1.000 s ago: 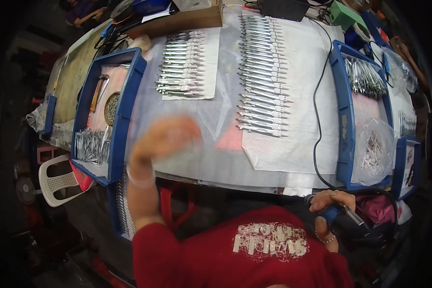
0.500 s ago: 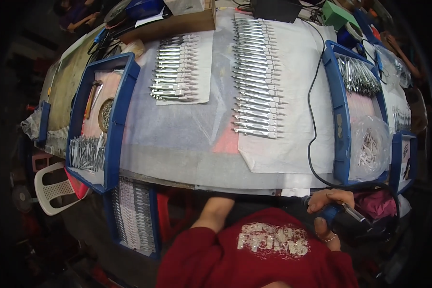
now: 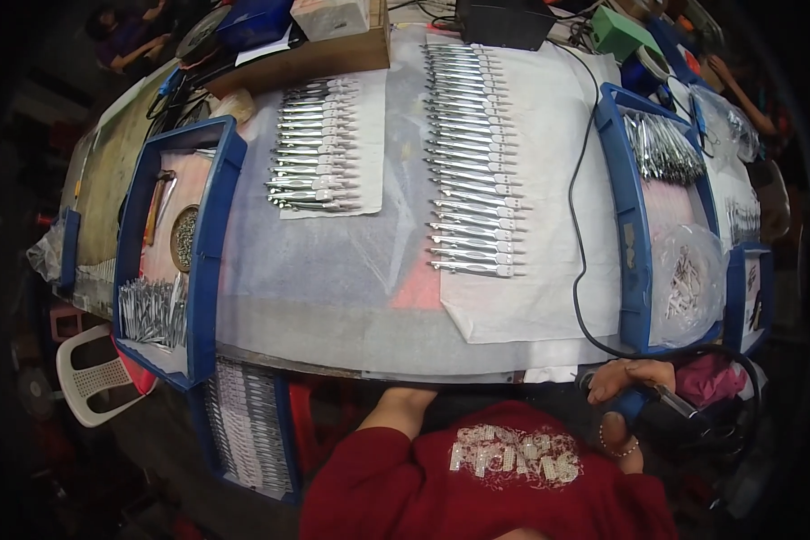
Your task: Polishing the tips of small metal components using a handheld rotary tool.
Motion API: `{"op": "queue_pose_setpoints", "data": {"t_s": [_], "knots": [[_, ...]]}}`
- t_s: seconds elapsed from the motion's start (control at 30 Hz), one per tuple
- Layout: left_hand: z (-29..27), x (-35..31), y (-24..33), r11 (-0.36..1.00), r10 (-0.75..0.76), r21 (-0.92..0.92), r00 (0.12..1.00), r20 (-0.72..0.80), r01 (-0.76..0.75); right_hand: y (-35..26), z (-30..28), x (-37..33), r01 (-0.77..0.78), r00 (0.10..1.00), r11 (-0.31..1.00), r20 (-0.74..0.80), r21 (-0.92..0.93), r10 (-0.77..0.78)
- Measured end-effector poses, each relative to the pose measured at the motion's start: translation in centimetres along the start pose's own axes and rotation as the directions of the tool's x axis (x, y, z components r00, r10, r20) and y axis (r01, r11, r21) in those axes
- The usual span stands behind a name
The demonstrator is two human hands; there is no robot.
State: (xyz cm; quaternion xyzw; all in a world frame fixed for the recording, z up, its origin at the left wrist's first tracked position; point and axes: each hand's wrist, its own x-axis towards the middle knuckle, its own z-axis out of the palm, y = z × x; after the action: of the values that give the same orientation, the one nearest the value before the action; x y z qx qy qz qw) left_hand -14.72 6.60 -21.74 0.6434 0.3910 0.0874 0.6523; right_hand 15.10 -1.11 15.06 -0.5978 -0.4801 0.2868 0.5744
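Note:
My left forearm (image 3: 400, 412) reaches under the table's front edge, which hides the hand. Beyond the front right corner, my right hand (image 3: 635, 380) has its fingers curled about a dark tool with a blue part (image 3: 634, 404) and a silver cylinder (image 3: 677, 401); its exact kind is unclear. A beaded bracelet (image 3: 623, 450) circles that wrist. Next to the tool lies a maroon cloth (image 3: 713, 380). On the table, a long column of silver drawing compasses (image 3: 473, 171) rests on white sheeting. To its left lies a shorter column of compasses (image 3: 317, 148).
A blue tray (image 3: 209, 297) at left contains a hammer (image 3: 156, 205), a round dish (image 3: 185, 238) and metal parts. Another blue tray (image 3: 634, 225) at right holds metal parts and a plastic bag (image 3: 688, 283). A black cable (image 3: 585, 189) crosses the sheeting. Below left stands a filled tray (image 3: 247, 432).
The whole view has shifted, so the table appears lower and slightly left. My right hand and the tool have moved a little right, and the silver cylinder's angle has changed slightly.

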Motion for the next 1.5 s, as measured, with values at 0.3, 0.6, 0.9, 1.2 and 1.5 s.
{"op": "queue_pose_setpoints", "data": {"t_s": [0.3,0.6,0.9,1.2,1.5], "knots": [[0.2,-0.8,-0.8,0.995,0.077,-0.066,0.997,0.006,-0.076,-0.3,-1.9,-0.2,0.147,0.975,0.987,0.158,0.069,-0.156],[2.4,-1.5,0.1,0.978,0.143,-0.151,0.990,-0.004,-0.142,0.6,-1.7,-1.5,0.168,0.970,0.976,-0.198,0.139,-0.139],[-1.9,-5.2,29.5,0.941,0.297,0.150,0.952,0.073,-0.304,0.6,-2.7,-1.6,0.119,0.964,0.968,-0.259,0.221,-0.059],[-3.2,6.9,32.6,0.498,0.645,0.697,0.757,0.100,-0.516,-0.1,-5.6,-3.8,0.067,0.997,0.963,0.008,0.261,-0.071],[-3.4,8.6,32.6,0.398,0.581,0.803,0.799,0.154,-0.444,0.7,-5.0,-3.6,0.037,0.998,0.984,-0.050,0.176,-0.028]]}}
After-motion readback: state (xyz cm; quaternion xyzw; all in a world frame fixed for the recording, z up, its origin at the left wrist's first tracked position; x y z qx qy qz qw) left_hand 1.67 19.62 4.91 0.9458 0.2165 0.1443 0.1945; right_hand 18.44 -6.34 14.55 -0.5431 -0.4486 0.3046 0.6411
